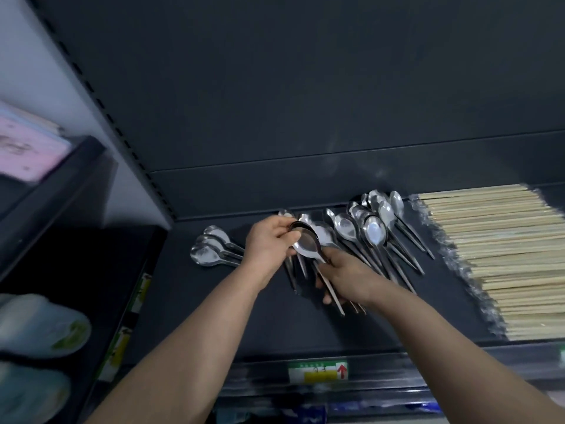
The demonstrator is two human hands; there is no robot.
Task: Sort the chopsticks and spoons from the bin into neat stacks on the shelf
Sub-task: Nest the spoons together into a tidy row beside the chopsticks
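The left hand and right hand both grip a spoon bundle, which could slip and disturb the right stack.

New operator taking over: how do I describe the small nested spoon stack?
Find the dark shelf, with wrapped bamboo chopsticks at its right end. At the opposite end, left of the left hand, lies the small spoon stack. Unlike the fanned spoons mid-shelf, its bowls overlap closely.
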